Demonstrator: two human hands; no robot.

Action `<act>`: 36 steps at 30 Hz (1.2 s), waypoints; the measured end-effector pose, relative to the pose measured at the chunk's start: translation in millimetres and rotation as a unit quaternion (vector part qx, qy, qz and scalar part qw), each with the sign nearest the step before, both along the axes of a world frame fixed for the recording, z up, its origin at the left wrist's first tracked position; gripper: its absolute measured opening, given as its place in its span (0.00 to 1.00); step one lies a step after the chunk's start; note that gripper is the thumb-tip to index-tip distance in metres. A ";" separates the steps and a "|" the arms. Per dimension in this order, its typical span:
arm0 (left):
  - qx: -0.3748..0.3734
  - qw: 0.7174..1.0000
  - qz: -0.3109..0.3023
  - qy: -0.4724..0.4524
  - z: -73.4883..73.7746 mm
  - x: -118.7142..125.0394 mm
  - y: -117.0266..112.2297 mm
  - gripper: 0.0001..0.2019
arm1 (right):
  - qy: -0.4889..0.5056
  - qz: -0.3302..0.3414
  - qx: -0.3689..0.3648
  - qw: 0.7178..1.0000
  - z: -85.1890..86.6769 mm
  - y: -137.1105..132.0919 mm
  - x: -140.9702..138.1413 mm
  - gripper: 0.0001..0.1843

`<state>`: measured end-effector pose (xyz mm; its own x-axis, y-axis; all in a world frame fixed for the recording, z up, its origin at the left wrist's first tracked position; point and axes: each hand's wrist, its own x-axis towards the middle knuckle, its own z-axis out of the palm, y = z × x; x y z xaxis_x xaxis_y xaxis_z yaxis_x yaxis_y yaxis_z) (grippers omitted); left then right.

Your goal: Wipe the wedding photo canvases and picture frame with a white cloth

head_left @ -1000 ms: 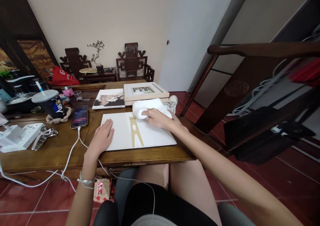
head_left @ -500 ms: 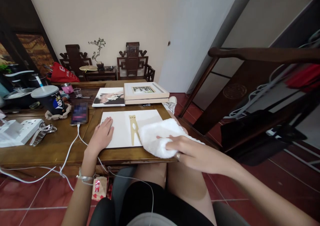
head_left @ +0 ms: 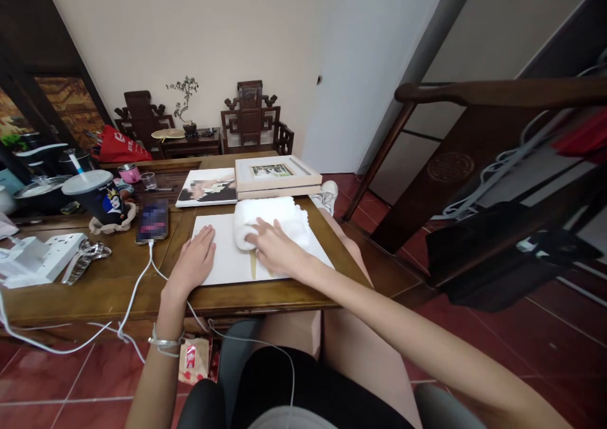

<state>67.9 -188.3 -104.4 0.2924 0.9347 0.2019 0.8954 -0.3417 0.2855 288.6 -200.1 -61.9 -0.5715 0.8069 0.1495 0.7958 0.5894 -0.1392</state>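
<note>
My right hand (head_left: 275, 247) grips a fluffy white cloth (head_left: 270, 212) and presses it on the far middle part of a flat white board (head_left: 220, 264). The cloth hides most of the board's gold figure (head_left: 253, 267); only its lower tips show below my fingers. On the board's left edge my left hand (head_left: 195, 259) lies flat, its fingers stretched out and holding nothing.
Behind the board are a photo panel (head_left: 208, 187) and a stacked framed picture (head_left: 279, 179). To the left lie a phone (head_left: 152, 221) on a white cable, a lidded cup (head_left: 102, 195) and a power strip (head_left: 50, 258). A wooden chair (head_left: 427, 157) stands right.
My right hand has moved the cloth left and away from me, from the board's near right corner onto its far middle, covering the gold figure's top. My left hand stays put.
</note>
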 end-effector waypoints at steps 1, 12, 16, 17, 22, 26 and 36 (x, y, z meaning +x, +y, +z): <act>-0.002 1.000 0.001 0.001 -0.1 0.3 0.3 0.25 | -0.012 0.009 0.003 1.000 -1.4 -10.8 0.9 0.25; -0.024 1.000 0.004 -0.002 7.2 -3.6 4.8 0.24 | 0.030 0.105 -0.085 0.990 13.8 -101.2 26.8 0.25; -0.010 1.000 0.018 -0.002 6.2 -2.0 4.9 0.24 | 0.036 0.081 -0.059 0.994 13.1 -67.4 17.8 0.25; -0.007 1.000 0.018 -0.001 5.5 -1.5 4.9 0.24 | 0.029 0.072 -0.050 0.996 12.4 -54.4 13.2 0.24; -0.017 1.000 0.016 0.006 3.2 -1.0 5.7 0.24 | -0.031 0.041 -0.005 0.999 7.5 8.0 -12.3 0.23; -0.020 1.000 0.019 0.001 3.1 -1.5 6.6 0.25 | -0.066 0.065 0.024 0.995 0.6 18.8 -19.1 0.23; -0.044 0.998 0.034 0.002 10.1 5.1 3.5 0.24 | -0.012 0.161 0.000 0.987 9.7 -81.3 -0.4 0.19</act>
<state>72.9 -184.8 -94.3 0.2275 0.9668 0.1167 0.9174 -0.2530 0.3073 288.2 -281.5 -52.2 -0.8019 0.5827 0.1322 0.5702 0.8124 -0.1220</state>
